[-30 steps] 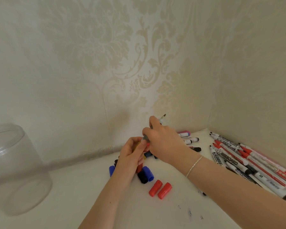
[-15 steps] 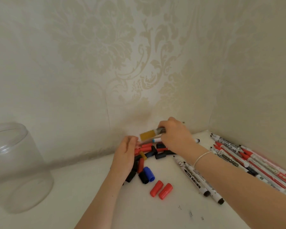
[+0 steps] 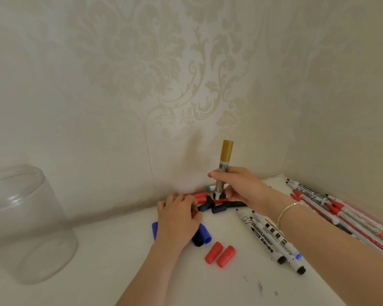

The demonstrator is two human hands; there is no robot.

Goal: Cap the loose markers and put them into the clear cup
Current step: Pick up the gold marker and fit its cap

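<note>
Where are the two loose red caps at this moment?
The two red caps lie side by side on the table, right of the left hand, near the black markers.

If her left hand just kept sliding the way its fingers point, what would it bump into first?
Probably the pile of loose caps just past the left hand, the red ones at the wall first. Its fingertips look nearly touching them already, though depth is hard to judge.
</note>
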